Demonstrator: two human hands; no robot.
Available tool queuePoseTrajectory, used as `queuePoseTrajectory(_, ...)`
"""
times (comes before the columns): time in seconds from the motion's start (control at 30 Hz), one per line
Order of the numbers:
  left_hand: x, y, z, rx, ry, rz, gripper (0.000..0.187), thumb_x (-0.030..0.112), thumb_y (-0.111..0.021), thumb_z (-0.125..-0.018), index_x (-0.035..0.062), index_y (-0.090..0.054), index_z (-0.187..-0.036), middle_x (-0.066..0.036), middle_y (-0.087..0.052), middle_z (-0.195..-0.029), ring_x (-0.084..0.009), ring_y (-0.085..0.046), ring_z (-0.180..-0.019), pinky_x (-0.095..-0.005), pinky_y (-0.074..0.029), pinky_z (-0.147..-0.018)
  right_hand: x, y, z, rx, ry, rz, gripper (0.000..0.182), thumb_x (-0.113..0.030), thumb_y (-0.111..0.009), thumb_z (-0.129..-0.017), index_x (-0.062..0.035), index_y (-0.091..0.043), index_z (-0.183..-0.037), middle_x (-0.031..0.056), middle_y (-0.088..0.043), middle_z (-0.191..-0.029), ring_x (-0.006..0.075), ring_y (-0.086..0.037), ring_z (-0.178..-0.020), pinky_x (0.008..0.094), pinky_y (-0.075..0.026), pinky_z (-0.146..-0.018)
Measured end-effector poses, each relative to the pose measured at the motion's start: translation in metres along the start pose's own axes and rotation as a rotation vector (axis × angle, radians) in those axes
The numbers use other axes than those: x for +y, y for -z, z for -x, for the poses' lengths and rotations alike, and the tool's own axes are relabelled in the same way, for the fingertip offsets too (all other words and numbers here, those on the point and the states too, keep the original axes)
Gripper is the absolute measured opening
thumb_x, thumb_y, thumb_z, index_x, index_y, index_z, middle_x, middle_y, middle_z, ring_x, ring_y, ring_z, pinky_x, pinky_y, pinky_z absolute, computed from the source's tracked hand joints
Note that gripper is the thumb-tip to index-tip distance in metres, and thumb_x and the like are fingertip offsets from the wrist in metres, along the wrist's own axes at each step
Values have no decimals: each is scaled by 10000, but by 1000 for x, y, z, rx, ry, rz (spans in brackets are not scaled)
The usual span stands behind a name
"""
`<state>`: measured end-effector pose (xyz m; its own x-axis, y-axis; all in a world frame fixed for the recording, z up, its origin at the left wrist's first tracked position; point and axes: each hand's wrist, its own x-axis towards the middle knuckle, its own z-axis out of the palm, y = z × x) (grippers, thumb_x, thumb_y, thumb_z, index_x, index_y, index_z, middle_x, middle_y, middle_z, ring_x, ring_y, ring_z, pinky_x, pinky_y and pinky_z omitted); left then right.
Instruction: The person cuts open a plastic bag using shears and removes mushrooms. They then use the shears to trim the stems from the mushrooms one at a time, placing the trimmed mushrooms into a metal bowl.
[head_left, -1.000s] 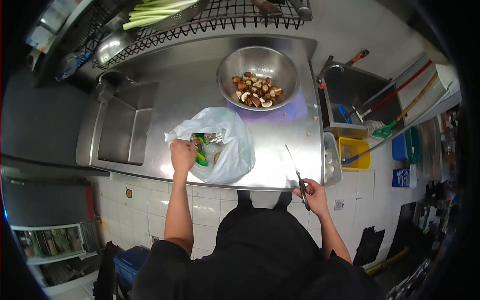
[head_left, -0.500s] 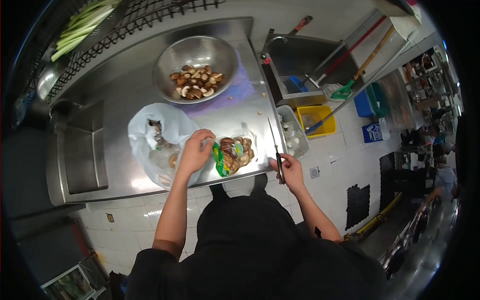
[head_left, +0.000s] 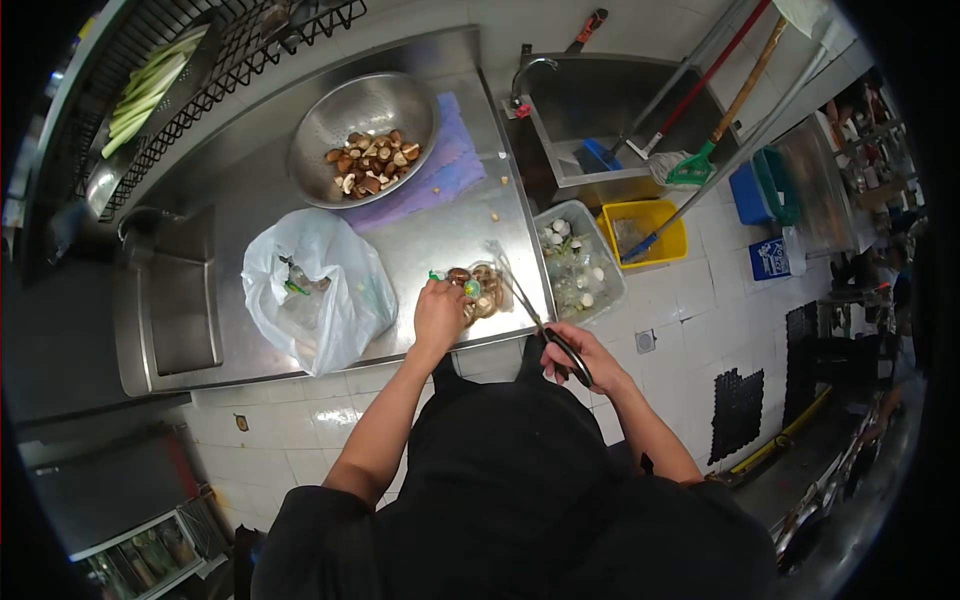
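Observation:
A clear packet of brown mushrooms (head_left: 484, 303) with a green printed part lies at the front right of the steel counter. My left hand (head_left: 440, 318) is on its left side, fingers curled over the green end. My right hand (head_left: 592, 362) holds black-handled scissors (head_left: 566, 352) beyond the counter's front corner. Their long, slim blades point away from me, over the packet's right edge. Left of my left hand stands an open white plastic bag (head_left: 345, 300) with scraps inside. Behind it a steel colander (head_left: 315, 125) holds cut mushrooms (head_left: 374, 162).
A purple cloth (head_left: 455, 165) lies under the colander. A small sink (head_left: 183, 290) is at the left, a larger sink (head_left: 560, 120) at the back right. A tub of scraps (head_left: 570, 215) and a yellow bucket (head_left: 672, 238) stand right of the counter, near mop handles (head_left: 748, 80).
My left hand has moved right from beside the white bag onto the mushroom packet. The scissors have tilted left, blades now over the packet's right edge. The camera view has shifted.

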<state>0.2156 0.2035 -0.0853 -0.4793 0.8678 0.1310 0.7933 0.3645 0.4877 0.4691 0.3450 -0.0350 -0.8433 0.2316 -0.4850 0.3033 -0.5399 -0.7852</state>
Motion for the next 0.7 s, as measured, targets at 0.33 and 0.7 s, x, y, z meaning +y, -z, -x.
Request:
queuePoseTrajectory(0.33, 18, 13, 1, 152, 139, 319, 95, 29, -627, -875, -14, -688, -933, -186, -639, -871, -382, -616, -857, -446, -494, -768, 18, -15, -11, -131, -159, -332, 433, -367, -684, -952, -25, -579, -1197, 28, -626, -767, 87, -551, -524, 220, -393, -417)
queuePoseTrajectory(0.7, 12, 25, 1, 173, 50, 319, 78, 4, -549, -925, -13, -579, -995, -200, -589, -885, -412, -603, -838, -455, -491, -733, 45, -23, -56, -285, 68, -359, 641, -479, -688, -905, 7, -543, -1297, 46, -622, -847, 92, -513, -579, 210, -377, -465)
